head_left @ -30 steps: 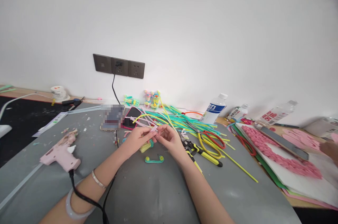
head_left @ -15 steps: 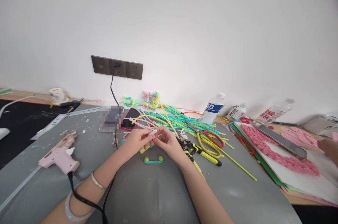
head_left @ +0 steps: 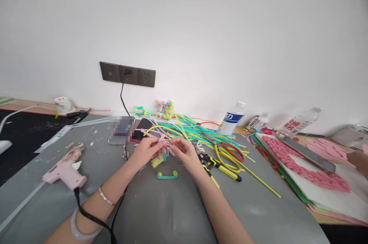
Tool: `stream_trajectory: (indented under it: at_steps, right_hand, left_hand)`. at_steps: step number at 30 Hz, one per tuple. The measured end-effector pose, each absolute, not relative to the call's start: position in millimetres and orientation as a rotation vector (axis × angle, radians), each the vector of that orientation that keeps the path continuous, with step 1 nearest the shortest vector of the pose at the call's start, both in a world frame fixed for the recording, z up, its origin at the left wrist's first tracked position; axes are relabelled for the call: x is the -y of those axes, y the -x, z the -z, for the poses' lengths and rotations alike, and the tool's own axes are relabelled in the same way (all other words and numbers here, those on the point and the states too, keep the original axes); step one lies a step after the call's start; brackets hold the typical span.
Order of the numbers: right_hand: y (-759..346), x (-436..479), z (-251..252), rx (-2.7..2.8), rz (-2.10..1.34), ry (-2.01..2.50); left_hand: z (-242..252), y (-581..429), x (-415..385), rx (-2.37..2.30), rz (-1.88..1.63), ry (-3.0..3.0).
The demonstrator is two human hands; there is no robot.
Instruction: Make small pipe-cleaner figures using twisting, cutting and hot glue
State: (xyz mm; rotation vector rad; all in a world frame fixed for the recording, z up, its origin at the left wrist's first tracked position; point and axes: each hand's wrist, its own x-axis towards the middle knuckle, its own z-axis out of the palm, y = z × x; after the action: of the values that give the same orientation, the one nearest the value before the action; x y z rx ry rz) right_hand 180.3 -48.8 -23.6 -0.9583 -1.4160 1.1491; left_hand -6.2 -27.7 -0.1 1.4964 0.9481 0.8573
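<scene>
Between the fingertips of my left hand (head_left: 148, 150) and my right hand (head_left: 184, 152) is a short pale pink pipe cleaner (head_left: 170, 152), bent and pinched from both sides. Just below the fingers lies a yellow and teal pipe-cleaner piece (head_left: 158, 160), partly hidden by my left hand. Closer to me on the grey mat rests a teal pipe-cleaner strip (head_left: 167, 175) with a yellow coil at each end. Behind my hands spreads a heap of teal, yellow and pink pipe cleaners (head_left: 189, 129).
A pink glue gun (head_left: 64, 171) lies at left, its black cord running under my left forearm. Right of my hands are yellow-handled pliers (head_left: 222, 168) and scissors (head_left: 230, 155). A water bottle (head_left: 231, 117) stands behind. Small pipe-cleaner figures (head_left: 164, 109) lean by the wall. Another person's hand (head_left: 358, 159) shows far right.
My hands have drawn slightly apart, and more of the pale pink pipe cleaner shows between them. The yellow and teal piece below is more exposed.
</scene>
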Motion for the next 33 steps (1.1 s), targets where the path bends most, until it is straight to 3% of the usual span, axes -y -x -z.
stream_trajectory:
  at_steps: [9,33]
  right_hand:
    - [-179,53,17,1.407,-1.088,0.790]
    - [-179,58,6,1.432,-1.165,0.791]
  left_hand:
    - [-5,3,38,-0.778,-0.619,-1.568]
    - [-7,4,41,-0.696,-0.637,-1.675]
